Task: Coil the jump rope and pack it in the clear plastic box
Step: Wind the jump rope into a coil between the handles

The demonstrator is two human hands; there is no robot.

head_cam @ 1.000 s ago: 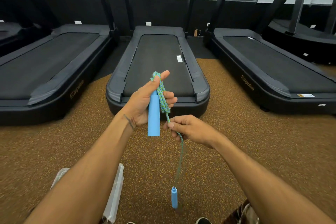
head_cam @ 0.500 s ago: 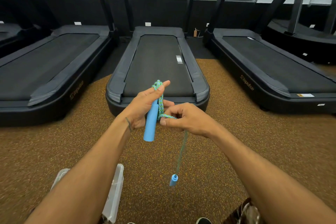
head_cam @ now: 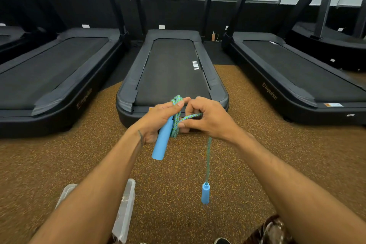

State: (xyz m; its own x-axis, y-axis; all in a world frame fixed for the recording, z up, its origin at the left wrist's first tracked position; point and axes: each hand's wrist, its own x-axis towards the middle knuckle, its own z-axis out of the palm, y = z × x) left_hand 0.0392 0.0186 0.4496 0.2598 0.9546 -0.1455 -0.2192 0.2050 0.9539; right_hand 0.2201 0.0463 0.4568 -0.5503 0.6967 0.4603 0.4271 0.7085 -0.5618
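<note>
My left hand (head_cam: 158, 119) grips one blue handle (head_cam: 162, 140) of the jump rope together with a bundle of green-blue rope loops (head_cam: 175, 123); the handle points down and toward me. Right beside it, my right hand (head_cam: 208, 119) pinches the free strand and draws it across the bundle. From that hand the rope hangs straight down to the second blue handle (head_cam: 205, 193), which dangles above the floor. The clear plastic box (head_cam: 124, 208) lies on the floor at the lower left, mostly hidden behind my left forearm.
Brown speckled rubber floor (head_cam: 297, 164) spreads all around. Three black treadmills stand ahead: one at the left (head_cam: 49, 77), one straight in front (head_cam: 170, 69), one at the right (head_cam: 297, 73). A shoe tip (head_cam: 221, 240) shows at the bottom edge.
My right hand rose from below the bundle to beside my left hand, wrapping the strand across the loops. The dangling handle came up higher and the hanging length shortened.
</note>
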